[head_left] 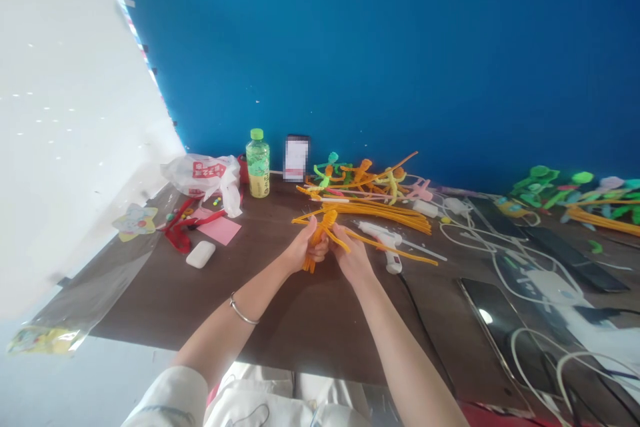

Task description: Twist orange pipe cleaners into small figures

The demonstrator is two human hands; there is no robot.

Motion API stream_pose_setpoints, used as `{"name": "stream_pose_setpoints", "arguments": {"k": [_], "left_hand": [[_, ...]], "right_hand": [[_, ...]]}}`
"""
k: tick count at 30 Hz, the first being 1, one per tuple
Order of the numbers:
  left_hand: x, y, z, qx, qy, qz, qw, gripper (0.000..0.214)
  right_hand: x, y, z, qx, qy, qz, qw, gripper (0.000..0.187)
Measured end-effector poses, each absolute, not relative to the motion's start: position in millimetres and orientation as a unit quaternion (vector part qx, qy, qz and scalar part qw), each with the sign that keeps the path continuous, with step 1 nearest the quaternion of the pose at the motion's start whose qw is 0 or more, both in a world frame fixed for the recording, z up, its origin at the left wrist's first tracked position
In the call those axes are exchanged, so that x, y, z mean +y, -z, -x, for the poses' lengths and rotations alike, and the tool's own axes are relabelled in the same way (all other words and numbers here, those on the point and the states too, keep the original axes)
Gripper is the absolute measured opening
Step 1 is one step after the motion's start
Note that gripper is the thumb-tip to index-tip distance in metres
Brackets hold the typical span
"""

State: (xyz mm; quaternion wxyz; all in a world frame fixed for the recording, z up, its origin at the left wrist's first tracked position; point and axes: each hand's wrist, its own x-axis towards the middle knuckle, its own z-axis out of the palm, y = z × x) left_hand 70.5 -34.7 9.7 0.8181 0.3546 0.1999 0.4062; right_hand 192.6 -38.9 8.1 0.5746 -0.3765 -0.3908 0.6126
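Over the middle of the table, my left hand [306, 247] is closed around an orange pipe cleaner figure [327, 221], whose rounded top and bent strands stick up between my hands. Several strand ends hang below my left fist. My right hand [351, 255] is closed at the figure's right side, pinching an orange pipe cleaner; long strands stretch out to the right past it. Just behind lies a bundle of straight orange pipe cleaners [390, 213]. A white glue gun [387, 243] rests right of my right hand.
Finished pipe cleaner figures [364, 173] lie by the blue wall. A green-capped bottle [258, 167], a phone [297, 159] and a plastic bag [205, 173] stand at the back. White earbud case [201, 254] at left; dark phone [505, 330] and tangled cables [500, 247] at right.
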Motion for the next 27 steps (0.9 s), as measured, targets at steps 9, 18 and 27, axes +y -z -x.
{"name": "stream_pose_setpoints", "arguments": {"k": [9, 18, 27], "left_hand": [[-32.4, -5.5, -71.3, 0.249, -0.429, -0.387, 0.777, 0.048], [-34.2, -7.3, -71.2, 0.241, -0.417, -0.388, 0.786, 0.049], [-34.1, -5.9, -71.7, 0.206, -0.406, -0.371, 0.810, 0.052]], "right_hand": [[-39.6, -8.2, -190.8, -0.379, -0.603, 0.388, 0.585, 0.018], [-39.2, -9.0, -190.8, -0.380, -0.614, 0.382, 0.576, 0.024], [-40.2, -9.2, -192.8, -0.407, -0.611, 0.375, 0.567, 0.022]]}}
